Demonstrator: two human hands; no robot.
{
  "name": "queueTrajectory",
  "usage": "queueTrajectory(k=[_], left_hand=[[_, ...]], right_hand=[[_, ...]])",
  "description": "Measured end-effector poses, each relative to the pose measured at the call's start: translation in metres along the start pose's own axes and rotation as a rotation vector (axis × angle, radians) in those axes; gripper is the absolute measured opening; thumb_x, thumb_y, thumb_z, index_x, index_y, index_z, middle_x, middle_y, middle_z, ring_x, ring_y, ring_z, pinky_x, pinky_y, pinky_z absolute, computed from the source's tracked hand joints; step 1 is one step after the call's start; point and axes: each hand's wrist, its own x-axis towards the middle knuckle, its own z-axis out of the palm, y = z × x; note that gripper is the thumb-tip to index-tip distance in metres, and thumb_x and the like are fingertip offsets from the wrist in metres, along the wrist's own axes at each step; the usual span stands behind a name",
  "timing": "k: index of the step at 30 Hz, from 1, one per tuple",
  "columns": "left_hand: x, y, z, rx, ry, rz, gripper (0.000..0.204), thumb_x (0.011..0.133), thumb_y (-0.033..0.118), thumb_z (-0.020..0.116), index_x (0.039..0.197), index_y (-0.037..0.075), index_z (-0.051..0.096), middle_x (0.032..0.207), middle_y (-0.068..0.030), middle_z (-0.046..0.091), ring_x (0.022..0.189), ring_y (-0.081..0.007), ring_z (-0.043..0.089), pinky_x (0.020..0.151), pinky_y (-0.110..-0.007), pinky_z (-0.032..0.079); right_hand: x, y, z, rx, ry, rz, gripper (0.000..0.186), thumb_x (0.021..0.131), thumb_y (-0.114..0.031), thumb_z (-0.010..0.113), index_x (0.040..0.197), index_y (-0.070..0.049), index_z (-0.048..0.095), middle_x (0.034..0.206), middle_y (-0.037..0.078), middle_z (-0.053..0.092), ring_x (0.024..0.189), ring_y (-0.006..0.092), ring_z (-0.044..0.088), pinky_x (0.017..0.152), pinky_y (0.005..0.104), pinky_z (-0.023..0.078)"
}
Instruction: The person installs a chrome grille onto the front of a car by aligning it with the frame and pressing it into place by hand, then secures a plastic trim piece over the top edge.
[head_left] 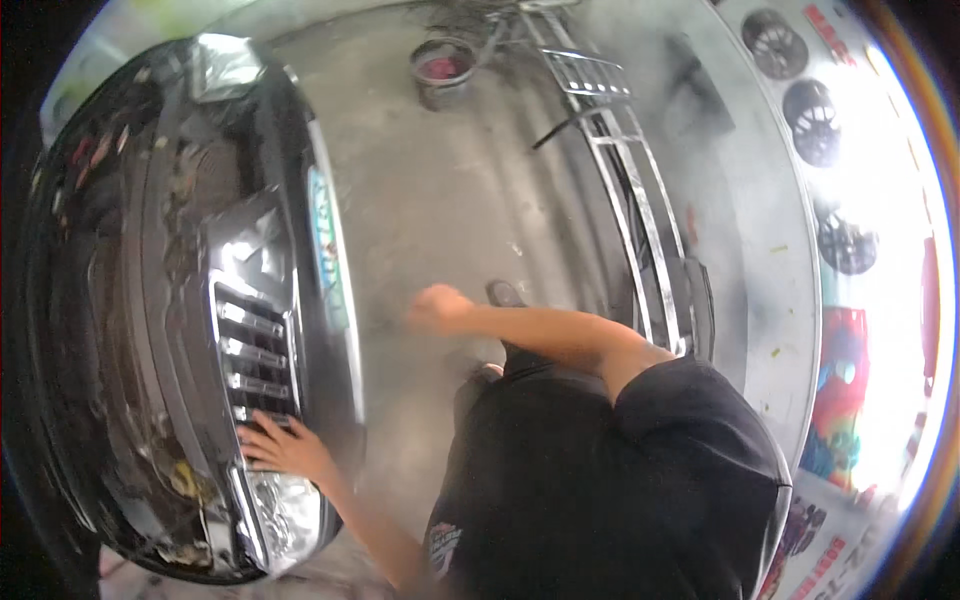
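Observation:
My left hand (285,448) lies with fingers spread on the front of a black car, over the lower end of its chrome-slatted grille (252,352). Just below that hand is a clear headlight (284,518). Nothing shows in its grasp. My right hand (442,308) hangs in the air over the floor, away from the car and past the bumper (322,385). It looks rounded and is smeared by motion, so its fingers, and anything in them, cannot be made out.
The car's engine bay (110,300) appears uncovered. A bucket (443,68) with something pink inside stands on the grey floor (450,190). To the right lies a long metal frame (625,180). Wheel rims (812,122) and colourful posters line the bright wall.

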Motion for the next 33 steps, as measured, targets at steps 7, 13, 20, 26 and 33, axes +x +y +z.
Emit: queueTrajectory(k=[7, 13, 20, 26, 33], left_hand=[[0.02, 0.024, -0.01, 0.099, -0.024, 0.008, 0.064, 0.091, 0.02, 0.066, 0.152, 0.019, 0.044, 0.162, -0.0182, 0.026, 0.149, -0.0442, 0.023, 0.116, -0.071, 0.015], [0.03, 0.067, -0.016, 0.027, -0.109, -0.233, 0.063, 0.09, 0.024, 0.067, 0.148, 0.012, 0.046, 0.153, -0.0309, 0.032, 0.136, -0.0455, 0.041, 0.107, -0.056, 0.037], [-0.009, 0.135, -0.013, -0.094, -0.422, 0.131, 0.056, 0.093, 0.025, 0.06, 0.14, -0.001, 0.045, 0.143, -0.0273, 0.044, 0.123, -0.0447, 0.05, 0.104, -0.054, 0.041], [0.033, 0.27, -0.032, -0.169, -0.683, 0.093, 0.048, 0.095, 0.022, 0.06, 0.131, -0.009, 0.054, 0.107, -0.0266, 0.062, 0.097, -0.0414, 0.058, 0.089, -0.046, 0.047], [0.096, 0.396, -0.027, -0.34, -0.872, -0.003, 0.041, 0.092, 0.018, 0.062, 0.122, -0.01, 0.06, 0.091, -0.0156, 0.068, 0.072, -0.0241, 0.063, 0.067, -0.035, 0.052]], right_hand=[[-0.107, 0.32, -0.094, 0.42, 0.412, 0.607, 0.045, 0.084, -0.003, 0.065, 0.128, 0.001, 0.062, 0.093, 0.018, 0.071, 0.07, 0.0243, 0.07, 0.059, 0.0363, 0.057], [-0.046, 0.472, -0.261, 1.149, 0.952, 0.811, 0.047, 0.091, -0.009, 0.06, 0.134, 0.009, 0.053, 0.091, 0.018, 0.07, 0.07, 0.0252, 0.069, 0.061, 0.0362, 0.059], [0.084, 0.688, -0.365, 1.344, 1.319, 0.672, 0.035, 0.093, -0.016, 0.066, 0.115, 0.01, 0.055, 0.092, 0.016, 0.064, 0.077, 0.0303, 0.067, 0.071, 0.0417, 0.059], [0.14, 0.777, -0.394, 1.612, 1.405, 0.749, 0.032, 0.099, -0.023, 0.063, 0.111, 0.006, 0.056, 0.104, 0.018, 0.059, 0.091, 0.0305, 0.064, 0.079, 0.0488, 0.058], [0.149, 0.744, -0.407, 1.532, 1.656, 0.616, 0.016, 0.096, -0.001, 0.059, 0.111, -0.001, 0.052, 0.096, 0.012, 0.065, 0.083, 0.0309, 0.068, 0.076, 0.0489, 0.06]])
